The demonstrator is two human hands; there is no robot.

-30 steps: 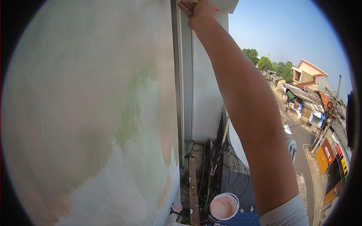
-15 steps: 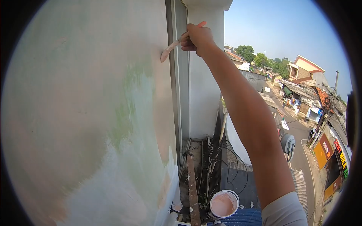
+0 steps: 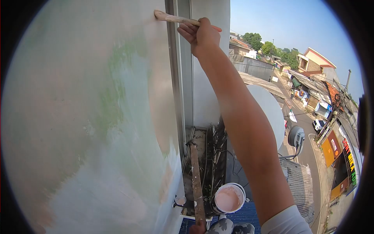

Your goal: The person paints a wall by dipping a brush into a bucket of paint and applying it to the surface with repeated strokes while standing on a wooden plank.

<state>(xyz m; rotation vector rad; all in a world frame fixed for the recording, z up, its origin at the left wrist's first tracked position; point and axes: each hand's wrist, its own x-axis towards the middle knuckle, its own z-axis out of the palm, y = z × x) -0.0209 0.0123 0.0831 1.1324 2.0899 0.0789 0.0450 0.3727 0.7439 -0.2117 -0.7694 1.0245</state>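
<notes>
My right hand point(image 3: 203, 34) reaches up and pinches a paintbrush point(image 3: 177, 18) by its handle, the other fingers partly stretched out. The bristles touch the wall point(image 3: 89, 78) near its upper right edge, beside a window frame. Pale pink paint covers much of that wall, with green and whitish-blue patches showing. At the bottom edge my left hand point(image 3: 197, 228), mostly cut off, appears closed around the lower end of a paint-spotted wooden plank point(image 3: 197, 183). A white bucket point(image 3: 242, 192) of pink paint stands below my right arm.
A narrow, dirty gap with dark bars point(image 3: 216, 156) runs below the window frame point(image 3: 180, 78). My knees in patterned trousers point(image 3: 221, 226) show over blue roofing. A white dish point(image 3: 269, 109), cables and a street point(image 3: 307, 124) far below lie to the right.
My right hand has moved the brush up and left along the wall, turning it nearly level. The view has shifted, and my left hand and knees have come into sight at the bottom.
</notes>
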